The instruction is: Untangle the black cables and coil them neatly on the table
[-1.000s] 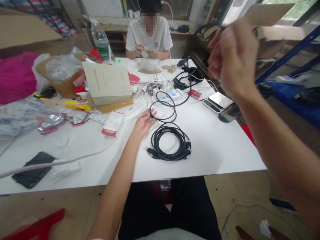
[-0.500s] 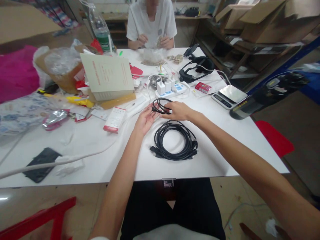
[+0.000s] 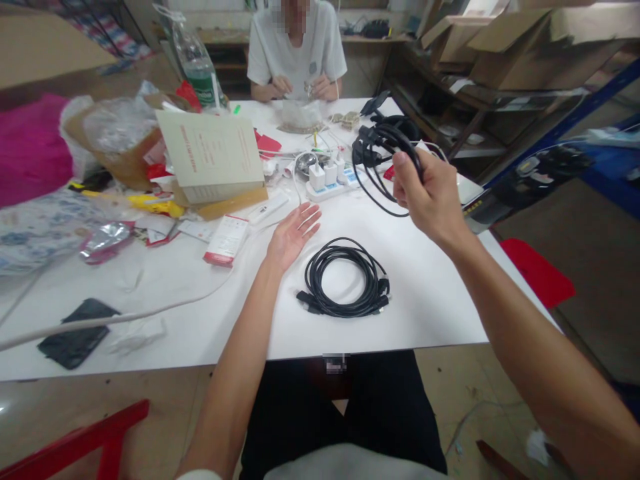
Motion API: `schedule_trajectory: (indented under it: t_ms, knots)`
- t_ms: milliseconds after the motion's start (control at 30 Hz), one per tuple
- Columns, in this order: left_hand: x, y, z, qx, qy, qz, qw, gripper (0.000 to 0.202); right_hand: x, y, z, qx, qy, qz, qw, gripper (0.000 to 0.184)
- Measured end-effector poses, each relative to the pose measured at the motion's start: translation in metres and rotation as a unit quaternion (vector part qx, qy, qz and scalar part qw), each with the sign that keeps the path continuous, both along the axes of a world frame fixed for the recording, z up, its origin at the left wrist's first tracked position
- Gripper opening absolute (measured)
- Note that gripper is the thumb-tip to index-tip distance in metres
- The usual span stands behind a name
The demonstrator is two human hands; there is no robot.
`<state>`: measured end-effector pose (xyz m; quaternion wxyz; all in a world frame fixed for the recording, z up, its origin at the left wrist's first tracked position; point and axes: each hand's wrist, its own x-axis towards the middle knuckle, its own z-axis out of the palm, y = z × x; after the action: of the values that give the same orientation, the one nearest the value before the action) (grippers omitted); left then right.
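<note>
White rectangular table [image 3: 430, 293]: bears all items noted below, its left half crowded. Person in a white T-shirt [image 3: 297, 53]: seated at the far side, both hands raised before the chest.

Round flat coil of glossy black cable [image 3: 345, 309]: lies on the table near its front edge, centrally placed. Many turns, closely stacked into a thick ring about an open centre; one turn strays outward at the upper right. Ends protrude at lower left and lower right.

Looser bundle of black cable [image 3: 393, 137]: held in the air above the table, right of centre. Turns uneven, gathered tightly at the grip; thin loops sag beneath. Dark connectors are bunched at its left side, their type unclear.

Right hand [image 3: 431, 190]: fingers clamped round the bundle, thumb pressed on top. Left hand [image 3: 295, 235]: palm up, fingers extended and slightly apart, just beyond the coil's upper left; contact with the table cannot be determined.

White power strip [image 3: 327, 191]: beyond the left hand, white adapters plugged in. Black moulded connectors [image 3: 311, 304]: on the coil, pale metallic tips showing.
</note>
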<state>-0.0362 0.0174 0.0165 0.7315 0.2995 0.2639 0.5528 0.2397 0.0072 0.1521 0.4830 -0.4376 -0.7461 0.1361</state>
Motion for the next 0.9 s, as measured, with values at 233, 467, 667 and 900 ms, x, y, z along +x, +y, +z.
schedule_trajectory:
  t_ms: [233, 467, 667, 900]
  knots:
    - [0.003, -0.01, 0.003, 0.021, 0.098, -0.007, 0.995, 0.059, -0.023, -0.101, -0.062, 0.11, -0.255, 0.029, 0.96, 0.042]
    - [0.009, -0.028, 0.003, 0.124, 0.222, -0.079, 0.964, 0.062, -0.042, -0.141, -0.125, 0.067, -0.329, 0.048, 0.941, 0.049]
    - [0.008, -0.029, 0.005, 0.165, 0.251, -0.148, 0.942, 0.061, -0.038, -0.145, -0.119, 0.092, -0.354, 0.092, 0.926, 0.065]
    - [0.01, -0.023, -0.003, 0.19, 0.251, -0.172, 0.934, 0.058, -0.044, -0.153, -0.122, 0.093, -0.387, 0.05, 0.916, 0.047]
